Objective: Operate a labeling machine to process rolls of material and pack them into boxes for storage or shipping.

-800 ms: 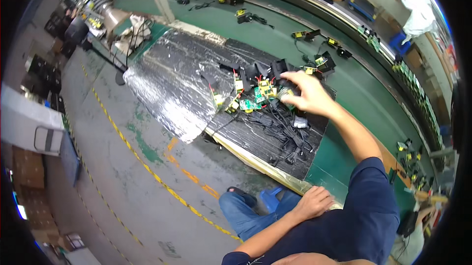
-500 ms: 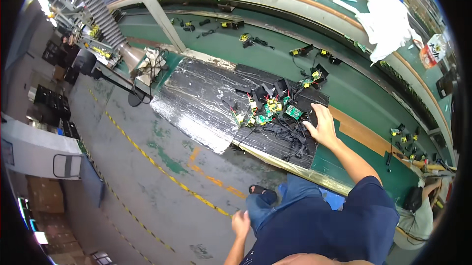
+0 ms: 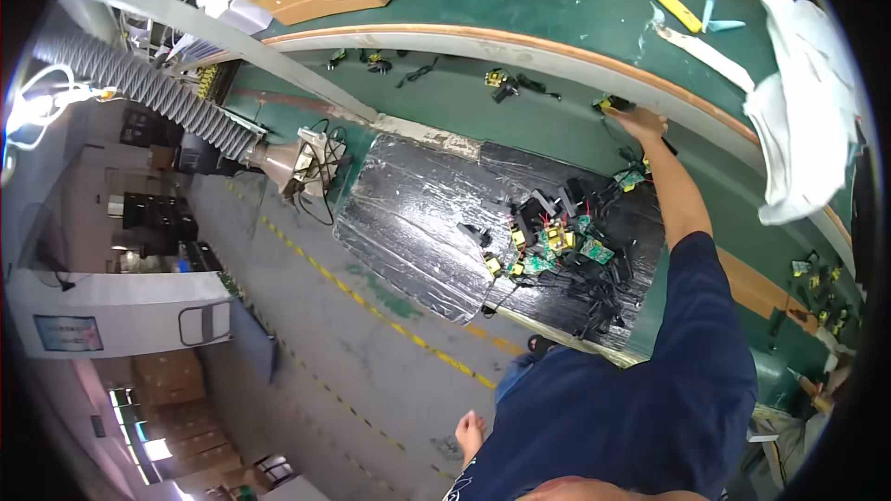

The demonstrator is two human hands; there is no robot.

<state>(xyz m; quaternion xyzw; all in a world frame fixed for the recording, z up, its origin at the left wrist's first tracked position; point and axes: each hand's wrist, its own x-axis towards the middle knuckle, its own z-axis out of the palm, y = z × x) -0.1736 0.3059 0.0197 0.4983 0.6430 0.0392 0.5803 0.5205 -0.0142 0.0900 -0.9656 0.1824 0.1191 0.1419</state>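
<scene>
Reaching is the step in hand: the right hand (image 3: 642, 122) is at a unit (image 3: 605, 104) on the belt (image 3: 557, 126); I can't tell if it's gripped. Lifting would call for a secure pinch. The left hand (image 3: 471, 431) hangs loosely curled.

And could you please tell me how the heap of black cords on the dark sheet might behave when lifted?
The black cords would probably hang floppy, since they bend and curl loosely. Lifting one may well drag others, as they lie crossed in a heap. A tug could nudge the nearest green circuit board, which sits beside them.
</scene>
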